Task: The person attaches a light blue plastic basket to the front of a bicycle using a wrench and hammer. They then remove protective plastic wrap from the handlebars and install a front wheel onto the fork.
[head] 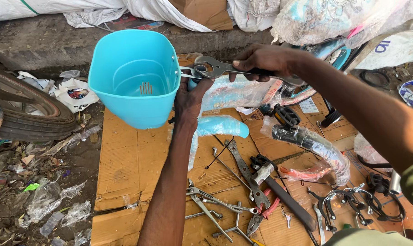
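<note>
**Spanner at the side of a blue basket**

Head view: the left hand is raised, its fingers curled against the right wall of a light blue plastic basket and closed about a blue part just beside that wall; what exactly the fingertips pinch is hidden. The basket is tilted, its open mouth towards the camera, with a few slots in its floor. Just above the left hand, the right hand is wrapped shut round the handle of a metal spanner, whose head sits at a fitting on the basket's wall, touching or nearly touching the left fingertips.

Below the left hand lies a blue tube in clear wrap, resting on flattened cardboard. Further below, near the left forearm, loose spanners and pliers are strewn on the cardboard. Below the right arm lies a black wrapped part, and beyond it brake calipers. Well to the left of the basket, a tyre rests on littered ground.
</note>
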Tool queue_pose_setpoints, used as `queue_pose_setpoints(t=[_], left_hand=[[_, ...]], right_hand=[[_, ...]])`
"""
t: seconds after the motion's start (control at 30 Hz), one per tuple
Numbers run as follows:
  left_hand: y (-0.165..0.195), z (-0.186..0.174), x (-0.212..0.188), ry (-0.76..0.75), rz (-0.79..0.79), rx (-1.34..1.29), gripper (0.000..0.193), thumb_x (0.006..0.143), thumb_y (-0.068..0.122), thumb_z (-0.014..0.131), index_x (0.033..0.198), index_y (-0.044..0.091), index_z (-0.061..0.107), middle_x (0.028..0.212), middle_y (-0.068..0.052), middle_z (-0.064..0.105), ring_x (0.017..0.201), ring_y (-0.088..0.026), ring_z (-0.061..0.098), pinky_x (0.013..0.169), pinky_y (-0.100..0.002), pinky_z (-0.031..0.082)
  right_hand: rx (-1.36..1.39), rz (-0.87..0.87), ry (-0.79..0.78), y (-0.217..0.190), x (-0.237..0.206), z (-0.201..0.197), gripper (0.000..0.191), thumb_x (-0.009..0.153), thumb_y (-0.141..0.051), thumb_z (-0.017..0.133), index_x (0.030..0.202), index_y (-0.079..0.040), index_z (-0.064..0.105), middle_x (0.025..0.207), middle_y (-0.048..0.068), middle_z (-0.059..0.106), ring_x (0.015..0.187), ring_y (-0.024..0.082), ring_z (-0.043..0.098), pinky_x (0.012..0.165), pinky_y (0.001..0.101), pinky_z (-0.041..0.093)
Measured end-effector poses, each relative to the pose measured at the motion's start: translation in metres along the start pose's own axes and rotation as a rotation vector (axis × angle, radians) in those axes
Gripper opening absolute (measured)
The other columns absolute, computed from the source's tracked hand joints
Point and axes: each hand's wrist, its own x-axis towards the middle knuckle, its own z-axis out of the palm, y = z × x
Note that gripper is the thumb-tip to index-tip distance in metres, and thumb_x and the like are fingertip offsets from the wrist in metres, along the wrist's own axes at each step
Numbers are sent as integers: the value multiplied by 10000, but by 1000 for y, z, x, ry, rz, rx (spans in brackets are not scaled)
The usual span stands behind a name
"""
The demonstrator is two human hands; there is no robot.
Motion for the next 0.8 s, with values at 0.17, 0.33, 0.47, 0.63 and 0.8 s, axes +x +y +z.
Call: queue_pose_setpoints(t=[0.17, 0.33, 0.47, 0.63, 0.8], left_hand=[[-5, -2, 3, -2, 1, -27, 501, 774, 252, 856, 1217, 105, 673, 1114, -33, 685, 1047, -156, 620, 971, -368, 479], [-7, -2, 3, -9, 23, -11, 516, 786, 255, 860, 1241, 95, 676, 1134, -41, 700, 1060, -167, 637, 974, -366, 493], [-9, -3, 1, -7, 16, 25, 488, 803, 228, 853, 1237, 88, 682, 1131, -43, 697, 1046, -168, 631, 938, -374, 507], [-12, -5, 4, 14, 103, 129, 442, 824, 200, 838, 1223, 107, 673, 1146, -41, 709, 1040, -148, 637, 931, -361, 514], [-14, -7, 5, -47, 25, 57, 387, 827, 211, 828, 1172, 80, 713, 1104, -70, 733, 1023, -182, 668, 939, -409, 537]], right_hand=[[-15, 33, -29, -12, -5, 0, 429, 1031, -377, 503, 1105, -29, 742, 609, 23, 481, 510, 147, 387, 465, 326, 350], [89, 101, -3, -4, -16, 20, 431, 1044, -369, 438, 1104, -35, 704, 626, 14, 508, 504, 135, 402, 442, 318, 350], [-12, 33, 23, -8, -17, 21, 380, 1047, -337, 459, 1094, -46, 699, 633, 2, 500, 510, 114, 396, 442, 298, 351], [292, 118, -106, -14, -35, 40, 326, 1037, -303, 465, 1064, -30, 640, 605, -1, 476, 455, 97, 373, 382, 279, 321], [659, 189, 54, -31, -53, 88, 286, 1041, -338, 509, 933, -74, 534, 610, -2, 488, 457, 88, 394, 380, 261, 328]])
